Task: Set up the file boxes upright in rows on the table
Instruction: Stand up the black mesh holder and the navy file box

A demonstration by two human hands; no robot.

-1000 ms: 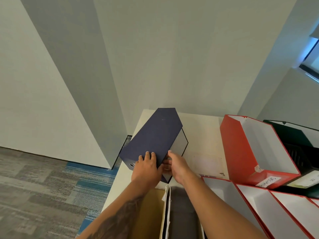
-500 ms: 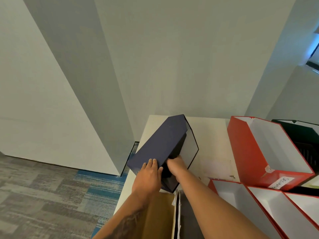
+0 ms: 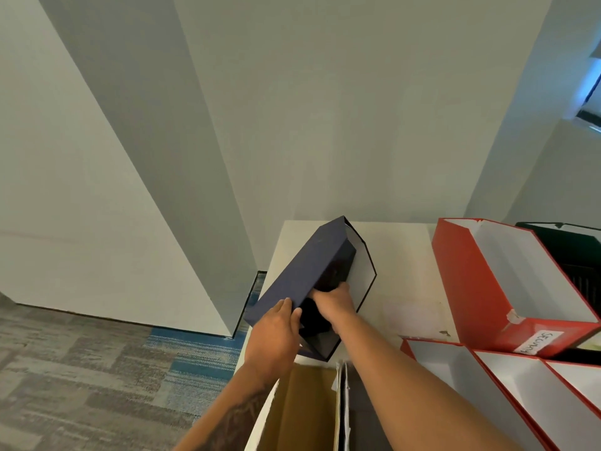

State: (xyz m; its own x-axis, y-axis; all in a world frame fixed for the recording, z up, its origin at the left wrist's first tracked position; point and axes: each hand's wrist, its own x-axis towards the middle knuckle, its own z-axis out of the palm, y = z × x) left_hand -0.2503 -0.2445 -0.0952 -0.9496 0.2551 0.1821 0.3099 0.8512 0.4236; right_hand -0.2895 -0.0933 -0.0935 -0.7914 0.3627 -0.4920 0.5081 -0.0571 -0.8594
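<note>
A dark blue file box [image 3: 302, 275] lies tilted at the left end of the white table [image 3: 400, 255], its open white-lined side turned to the right. My left hand [image 3: 274, 333] grips its near left edge, fingers on the blue panel. My right hand [image 3: 335, 302] reaches inside the opening and its fingers are hidden in the dark interior. A red file box [image 3: 461, 288] with a handwritten label stands open-topped to the right. More red boxes [image 3: 507, 395] sit in a row at the near right.
A dark green box [image 3: 566, 242] stands behind the red one at the far right. A brown cardboard carton [image 3: 305, 408] with papers is below my arms. White walls close in behind the table; grey and blue carpet lies to the left.
The blue box has spread open wider, showing its white lining. My right hand moved from the box's near edge into the opening. My left hand stayed on the near left edge.
</note>
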